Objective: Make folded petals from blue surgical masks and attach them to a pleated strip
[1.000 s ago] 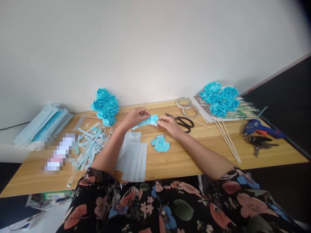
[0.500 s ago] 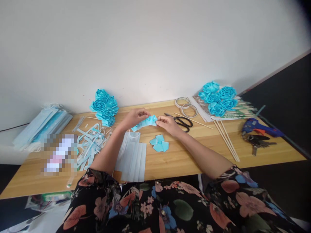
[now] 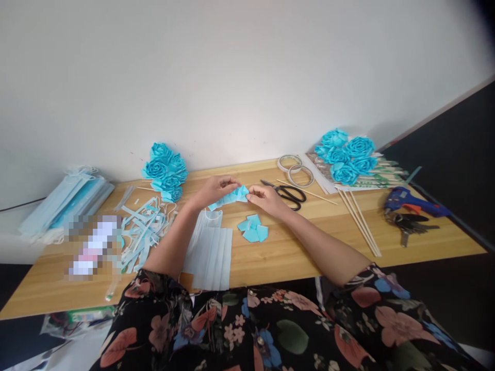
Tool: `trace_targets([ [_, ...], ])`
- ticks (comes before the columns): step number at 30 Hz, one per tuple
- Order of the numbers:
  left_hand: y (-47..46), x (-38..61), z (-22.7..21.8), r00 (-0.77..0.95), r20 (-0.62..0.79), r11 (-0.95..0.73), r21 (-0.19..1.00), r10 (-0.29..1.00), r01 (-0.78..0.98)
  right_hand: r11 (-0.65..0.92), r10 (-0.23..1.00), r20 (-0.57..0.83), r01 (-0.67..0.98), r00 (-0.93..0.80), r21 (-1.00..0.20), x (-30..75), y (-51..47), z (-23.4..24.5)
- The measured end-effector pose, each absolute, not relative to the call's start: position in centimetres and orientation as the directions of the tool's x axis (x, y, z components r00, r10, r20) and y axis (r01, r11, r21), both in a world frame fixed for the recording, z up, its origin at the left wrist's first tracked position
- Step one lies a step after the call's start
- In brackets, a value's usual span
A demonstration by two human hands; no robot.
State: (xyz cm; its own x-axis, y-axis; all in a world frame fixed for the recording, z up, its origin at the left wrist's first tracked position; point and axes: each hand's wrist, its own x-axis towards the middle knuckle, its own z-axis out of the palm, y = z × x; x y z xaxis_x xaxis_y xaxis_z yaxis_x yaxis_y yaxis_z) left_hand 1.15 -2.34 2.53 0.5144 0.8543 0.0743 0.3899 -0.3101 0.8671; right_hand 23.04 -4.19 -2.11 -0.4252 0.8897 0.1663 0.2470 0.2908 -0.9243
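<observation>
A folded light-blue strip [image 3: 232,197] spans the gap between two bare hands above a wood-grain table [image 3: 278,263], its right end pinched between the thumb and fingers of the right hand [image 3: 263,198]. The left hand [image 3: 217,189] grips the strip along its upper edge, fingers bent and knuckles up, while the strip's left end slants out below the palm (the exact spot where the left fingertips meet it is too small to make out). Both forearms reach forward from floral sleeves [image 3: 160,288] and angle inward, bringing the hands close together but apart. Nearer the wearer, a cluster of blue pieces [image 3: 253,230] lies below the strip, with face masks [image 3: 211,255] to its left. Black-handled scissors [image 3: 293,198] rest just beyond the right hand's knuckles.
</observation>
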Motion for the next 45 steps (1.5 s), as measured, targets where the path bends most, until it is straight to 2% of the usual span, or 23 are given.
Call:
trace_targets([
  [4,-2.3,1.4,2.1,0.498,0.069,-0.298,0.868,0.864,0.397,0.297,0.892,0.17,0.26,-0.418,-0.919,23.0,-4.2,-2.1],
  [12,-2.0,1.7,1.5,0.473,0.145,-0.364,0.835,0.869,0.413,0.287,0.899,0.169,0.252,-0.403,-0.924,23.0,-4.3,-2.0],
  [16,-2.1,1.9,1.6,0.41,0.182,-0.34,0.871,0.894,0.355,0.189,0.887,0.163,0.018,-0.431,-0.982,23.1,-4.0,-2.4],
  [19,-2.3,2.1,1.9,0.365,0.202,-0.328,0.887,0.909,0.325,0.116,0.908,0.157,-0.126,-0.389,-0.985,23.0,-4.0,-2.5],
  [27,-3.3,3.7,2.2,0.357,0.226,-0.375,0.819,0.906,0.434,0.132,0.905,0.132,-0.028,-0.404,-0.991,22.0,-4.5,-2.7],
  [35,-3.7,4.2,2.0,0.402,0.211,-0.383,0.825,0.891,0.415,0.126,0.932,0.104,0.042,-0.348,-0.991,22.1,-4.0,-3.8],
  [40,-3.2,3.1,2.3,0.445,0.169,-0.347,0.867,0.88,0.357,0.153,0.945,0.135,0.035,-0.296,-0.988,22.3,-4.0,-3.4],
  [45,-2.4,1.7,2.3,0.5,0.116,-0.339,0.86,0.858,0.382,0.089,0.967,0.099,-0.05,-0.233,-0.995,22.3,-4.0,-3.1],
])
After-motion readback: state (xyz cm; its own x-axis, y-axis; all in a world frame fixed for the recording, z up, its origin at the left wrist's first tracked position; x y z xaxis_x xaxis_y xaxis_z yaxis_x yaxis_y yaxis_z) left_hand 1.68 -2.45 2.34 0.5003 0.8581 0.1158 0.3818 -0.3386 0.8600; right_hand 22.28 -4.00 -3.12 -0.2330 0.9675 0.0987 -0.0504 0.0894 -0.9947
